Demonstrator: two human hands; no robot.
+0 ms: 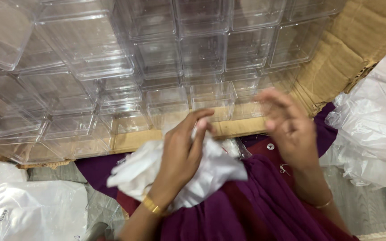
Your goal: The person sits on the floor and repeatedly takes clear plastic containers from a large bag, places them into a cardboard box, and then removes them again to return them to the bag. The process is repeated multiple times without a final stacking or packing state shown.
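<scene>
White cloth (211, 172), crumpled into a loose bundle, lies on the person's lap over purple fabric (264, 205). The left hand (182, 154) rests on top of it, and its fingers (197, 120) curl closed around a raised fold of the cloth at the upper edge of the bundle; the rest of the cloth spreads out below and to both sides of the hand, down to the wrist with its gold bangle (152, 206). The right hand (287, 125) hovers just beside the cloth, apart from it, palm turned inward; it is blurred, its fingers (271, 100) spread loosely and hold nothing. A thin bangle (323, 204) sits on that wrist.

Beyond both hands stand rows of clear plastic boxes (168, 105), packed side by side in a cardboard carton (358, 40) whose torn flap rises at the right. Clear plastic bags (376, 120) pile up to the right of the carton, and another plastic bag (27, 209) lies at the lower left on the grey floor (362, 209).
</scene>
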